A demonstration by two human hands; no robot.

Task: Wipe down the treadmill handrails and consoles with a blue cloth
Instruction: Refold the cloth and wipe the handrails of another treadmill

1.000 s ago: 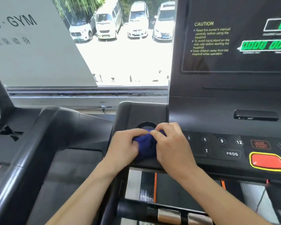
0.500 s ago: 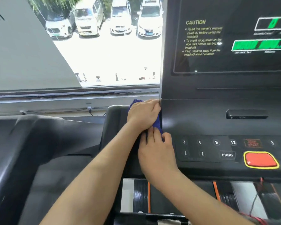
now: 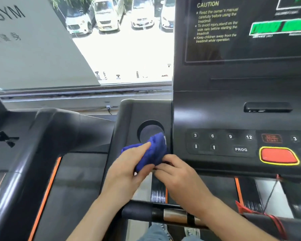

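Note:
A bunched blue cloth point(image 3: 152, 150) is held between both hands, just in front of the round cup holder point(image 3: 149, 130) on the left wing of the black treadmill console point(image 3: 233, 110). My left hand point(image 3: 129, 169) grips the cloth from the left and below. My right hand point(image 3: 177, 174) pinches its lower right edge, just left of the keypad point(image 3: 221, 141). A front handrail point(image 3: 163, 213) with metal sensor plates crosses below my wrists.
A red stop button point(image 3: 278, 155) with a yellow rim sits right of the keypad, and a red safety cord point(image 3: 274, 218) hangs below it. A neighbouring treadmill point(image 3: 33, 153) fills the left. A window point(image 3: 122, 49) behind shows parked cars.
My hands and the cloth have come down from the console's upper left edge to the front of the cup holder. The right hand now pinches the cloth instead of lying flat on the console.

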